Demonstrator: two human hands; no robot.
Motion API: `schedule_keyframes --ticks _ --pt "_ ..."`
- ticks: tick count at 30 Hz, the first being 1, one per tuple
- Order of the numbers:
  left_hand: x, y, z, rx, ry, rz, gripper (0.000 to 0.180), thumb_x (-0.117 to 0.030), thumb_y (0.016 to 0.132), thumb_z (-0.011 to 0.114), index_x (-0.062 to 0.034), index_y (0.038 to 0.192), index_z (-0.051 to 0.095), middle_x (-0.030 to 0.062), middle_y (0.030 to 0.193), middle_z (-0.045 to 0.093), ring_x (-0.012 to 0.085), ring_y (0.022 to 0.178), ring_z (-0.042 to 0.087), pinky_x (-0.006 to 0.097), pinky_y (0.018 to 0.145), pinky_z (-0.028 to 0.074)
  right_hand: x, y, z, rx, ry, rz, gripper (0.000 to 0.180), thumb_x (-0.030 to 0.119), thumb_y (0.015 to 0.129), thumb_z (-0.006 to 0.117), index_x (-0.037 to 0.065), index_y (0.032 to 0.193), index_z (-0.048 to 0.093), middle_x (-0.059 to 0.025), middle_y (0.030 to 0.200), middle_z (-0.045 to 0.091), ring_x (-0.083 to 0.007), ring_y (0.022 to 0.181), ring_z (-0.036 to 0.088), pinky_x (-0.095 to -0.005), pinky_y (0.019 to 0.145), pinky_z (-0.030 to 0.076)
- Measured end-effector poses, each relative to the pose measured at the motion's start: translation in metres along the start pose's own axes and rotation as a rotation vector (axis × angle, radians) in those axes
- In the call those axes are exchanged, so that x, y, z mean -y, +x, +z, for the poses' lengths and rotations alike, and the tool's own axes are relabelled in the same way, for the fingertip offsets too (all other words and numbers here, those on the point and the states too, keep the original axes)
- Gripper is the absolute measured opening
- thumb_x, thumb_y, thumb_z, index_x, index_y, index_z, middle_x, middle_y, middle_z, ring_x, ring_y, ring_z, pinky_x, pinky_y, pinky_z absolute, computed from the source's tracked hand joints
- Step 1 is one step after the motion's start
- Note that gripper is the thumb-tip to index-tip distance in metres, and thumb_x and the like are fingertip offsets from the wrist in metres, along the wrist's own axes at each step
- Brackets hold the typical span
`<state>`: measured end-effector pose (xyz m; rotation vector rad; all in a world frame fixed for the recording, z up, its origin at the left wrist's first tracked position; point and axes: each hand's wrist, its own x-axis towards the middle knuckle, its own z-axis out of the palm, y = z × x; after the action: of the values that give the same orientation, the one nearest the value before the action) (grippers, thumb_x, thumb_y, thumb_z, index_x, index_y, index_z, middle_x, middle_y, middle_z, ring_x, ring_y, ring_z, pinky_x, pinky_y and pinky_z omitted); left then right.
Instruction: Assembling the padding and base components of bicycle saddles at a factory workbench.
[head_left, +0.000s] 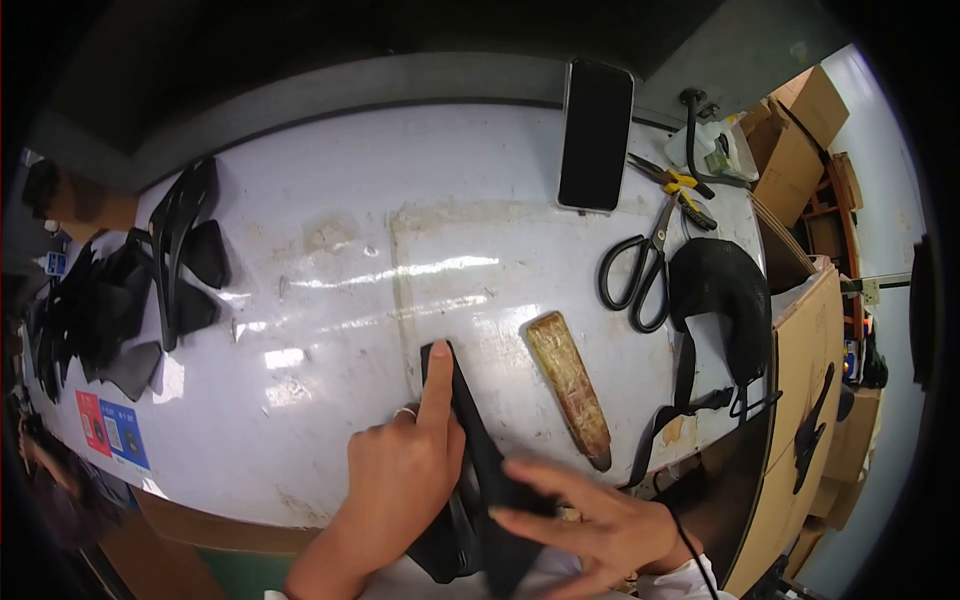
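Observation:
A long black leather-like piece (484,450) lies along the table's near edge, narrow at its far end and wider toward me. The index finger of my left hand (405,465) presses straight along that narrow end; its other fingers curl in against the piece's left side, and the thumb is hidden. My right hand (600,525), slightly blurred, rests on the wide near part with its fingers spread. Beneath, a shinier black part (462,530) shows. Right of the hands lies a worn, tape-wrapped flat tool (569,388) with a tapering brownish end.
Black cut pieces (110,300) heap up at the left. Along the right lie black-handled scissors (640,270), yellow-handled pliers (672,180), a black pouch with straps (722,290) and a phone (597,135). A cardboard box (800,400) stands against the table's right edge.

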<state>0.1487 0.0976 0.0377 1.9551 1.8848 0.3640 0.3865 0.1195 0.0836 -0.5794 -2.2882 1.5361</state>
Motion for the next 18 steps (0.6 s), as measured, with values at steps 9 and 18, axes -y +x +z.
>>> schedule_keyframes --ticks 9,18 --pt "0.005 0.0 0.009 -0.121 -0.011 -0.021 0.063 -0.009 0.087 0.066 0.0018 0.146 0.051 0.0129 0.054 0.06 0.0316 0.044 0.061 0.043 0.045 0.051 -0.029 0.016 0.013 0.099 -0.045 -0.205 0.021 0.026 0.088 0.077 0.009 0.097 0.069 -0.0196 0.145 0.048 -0.0429 0.138 0.044 -0.0514 0.094 0.046" --pt "-0.004 0.002 0.008 -0.098 -0.103 -0.052 0.061 -0.001 0.086 0.066 0.0005 0.145 0.052 0.0192 0.058 0.061 0.0384 0.05 0.062 0.046 0.049 0.049 -0.019 -0.007 0.024 0.11 0.155 -0.123 0.015 0.027 0.09 0.077 0.013 0.085 0.074 -0.0132 0.147 0.054 -0.0368 0.141 0.046 -0.0489 0.089 0.032"
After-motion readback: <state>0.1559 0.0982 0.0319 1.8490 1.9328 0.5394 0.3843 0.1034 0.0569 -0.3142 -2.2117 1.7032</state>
